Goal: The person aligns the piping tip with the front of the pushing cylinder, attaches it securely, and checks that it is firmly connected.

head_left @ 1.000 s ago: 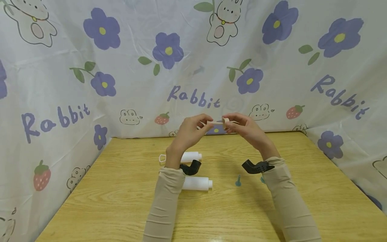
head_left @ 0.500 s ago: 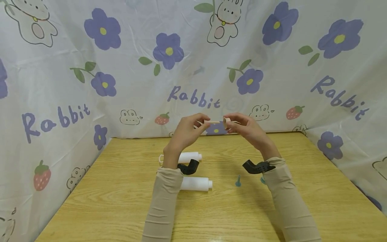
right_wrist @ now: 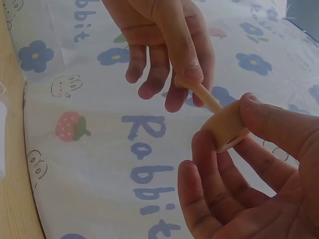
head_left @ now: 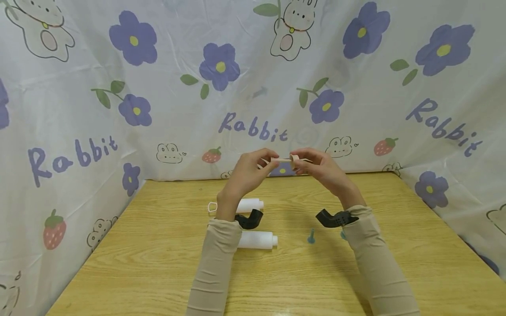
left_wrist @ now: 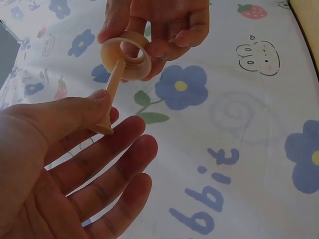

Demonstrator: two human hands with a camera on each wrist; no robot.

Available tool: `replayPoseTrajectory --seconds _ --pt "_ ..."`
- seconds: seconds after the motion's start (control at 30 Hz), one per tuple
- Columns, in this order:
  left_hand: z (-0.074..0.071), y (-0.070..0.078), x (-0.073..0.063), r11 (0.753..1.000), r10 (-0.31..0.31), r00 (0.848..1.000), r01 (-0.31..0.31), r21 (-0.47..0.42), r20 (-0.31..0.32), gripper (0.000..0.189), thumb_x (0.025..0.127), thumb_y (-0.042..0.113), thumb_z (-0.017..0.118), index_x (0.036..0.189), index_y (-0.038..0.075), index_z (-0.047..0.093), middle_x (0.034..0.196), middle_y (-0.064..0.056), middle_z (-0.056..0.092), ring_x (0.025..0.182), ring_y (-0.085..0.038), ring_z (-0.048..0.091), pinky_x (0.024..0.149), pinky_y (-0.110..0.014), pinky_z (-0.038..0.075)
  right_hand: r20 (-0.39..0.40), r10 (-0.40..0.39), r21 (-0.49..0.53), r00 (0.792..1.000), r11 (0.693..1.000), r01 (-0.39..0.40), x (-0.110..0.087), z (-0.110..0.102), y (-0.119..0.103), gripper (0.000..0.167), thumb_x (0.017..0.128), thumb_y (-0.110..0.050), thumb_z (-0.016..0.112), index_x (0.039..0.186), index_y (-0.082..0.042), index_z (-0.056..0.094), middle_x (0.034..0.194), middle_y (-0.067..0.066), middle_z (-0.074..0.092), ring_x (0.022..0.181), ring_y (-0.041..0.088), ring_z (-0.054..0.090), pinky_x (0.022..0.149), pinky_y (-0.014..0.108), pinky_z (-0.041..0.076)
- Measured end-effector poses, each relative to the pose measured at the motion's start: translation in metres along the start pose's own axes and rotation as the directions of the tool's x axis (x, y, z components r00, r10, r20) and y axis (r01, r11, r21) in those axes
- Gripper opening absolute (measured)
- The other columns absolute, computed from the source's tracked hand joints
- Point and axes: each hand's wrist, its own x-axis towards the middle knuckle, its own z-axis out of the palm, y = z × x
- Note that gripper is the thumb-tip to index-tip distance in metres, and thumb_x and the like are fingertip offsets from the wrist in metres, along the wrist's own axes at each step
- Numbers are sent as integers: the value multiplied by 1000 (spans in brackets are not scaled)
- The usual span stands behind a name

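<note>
Both hands are raised over the far edge of the table, facing each other. My left hand (head_left: 253,169) pinches a beige peg (left_wrist: 114,84) by its flared base between thumb and index finger, the other fingers spread. Thumb and fingers of my right hand (head_left: 322,169) grip a hollow beige ring-shaped piece (right_wrist: 224,124) by its outer side. In the left wrist view the peg's narrow tip overlaps the ring's opening. The right wrist view shows the peg's shaft (right_wrist: 205,95) running up to the ring, its tip hidden behind the ring.
On the wooden table (head_left: 158,263) lie two white cylinders with narrow necks, a far one (head_left: 249,205) beside a white loop (head_left: 212,206) and a nearer one (head_left: 257,240). A teal peg (head_left: 311,237) stands to their right. Another teal piece (head_left: 343,235) is partly behind the right sleeve.
Half a second ago my left hand had drawn the peg leftward, apart from the ring. Now it has come back right, and the peg's tip meets the ring in the head view. My right hand stays nearly still.
</note>
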Motion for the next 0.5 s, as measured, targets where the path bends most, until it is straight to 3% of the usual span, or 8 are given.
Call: replayPoseTrajectory --seconds 0.5 --pt "9 4 2 998 59 998 -59 -11 6 25 100 29 62 119 16 70 99 -2 69 86 -17 68 70 -30 55 23 12 3 1000 1000 -13 -1 2 1 41 102 -23 59 140 -8 53 120 5 59 108 22 64 100 40 50"
